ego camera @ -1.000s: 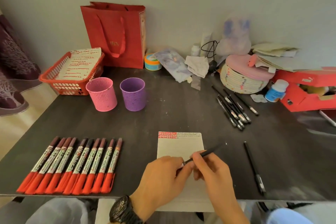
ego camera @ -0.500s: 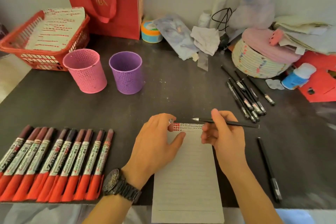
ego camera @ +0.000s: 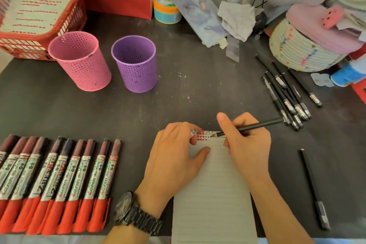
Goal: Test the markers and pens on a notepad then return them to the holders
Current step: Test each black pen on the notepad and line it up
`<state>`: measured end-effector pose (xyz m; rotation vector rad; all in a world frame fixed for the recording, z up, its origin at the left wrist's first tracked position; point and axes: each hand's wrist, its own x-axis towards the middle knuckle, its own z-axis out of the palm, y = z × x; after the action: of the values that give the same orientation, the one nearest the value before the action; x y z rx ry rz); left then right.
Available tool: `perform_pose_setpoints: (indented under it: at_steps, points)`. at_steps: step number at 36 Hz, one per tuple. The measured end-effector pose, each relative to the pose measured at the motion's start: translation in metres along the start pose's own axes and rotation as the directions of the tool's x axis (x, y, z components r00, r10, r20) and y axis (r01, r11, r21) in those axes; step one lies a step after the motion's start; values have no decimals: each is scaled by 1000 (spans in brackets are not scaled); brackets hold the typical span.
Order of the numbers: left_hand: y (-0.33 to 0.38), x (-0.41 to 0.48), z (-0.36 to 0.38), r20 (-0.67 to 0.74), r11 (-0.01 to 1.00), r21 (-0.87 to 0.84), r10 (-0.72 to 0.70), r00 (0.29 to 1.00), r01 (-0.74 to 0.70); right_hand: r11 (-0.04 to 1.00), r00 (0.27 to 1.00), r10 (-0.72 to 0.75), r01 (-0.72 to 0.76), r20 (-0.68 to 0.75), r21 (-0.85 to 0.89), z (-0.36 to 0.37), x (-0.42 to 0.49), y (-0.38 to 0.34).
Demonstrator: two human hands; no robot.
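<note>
Several red-capped markers point(ego camera: 59, 184), labels illegible, left of notepad point(ego camera: 213, 194)

The head view looks steeply down, close over the dark table point(ego camera: 188, 95) toward the wall.

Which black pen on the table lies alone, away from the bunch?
The single pen right of the notepad; the other pens lie bunched by the woven basket.
</note>
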<state>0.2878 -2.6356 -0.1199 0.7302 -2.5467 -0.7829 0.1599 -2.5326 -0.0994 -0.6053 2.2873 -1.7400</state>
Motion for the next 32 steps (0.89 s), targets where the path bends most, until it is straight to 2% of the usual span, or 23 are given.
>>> perform_pose_setpoints:
  at_steps: [9, 32]
  points:
    - [1, 1, 0, -30, 1000, -25, -5, 1000, 4, 997, 1000, 10, -10, -7, -81, 4, 1, 6]
    - [1, 5, 2, -31, 1000, 2, -31, 999, 31, 992, 999, -40, 41, 15, -120, 5, 2, 8]
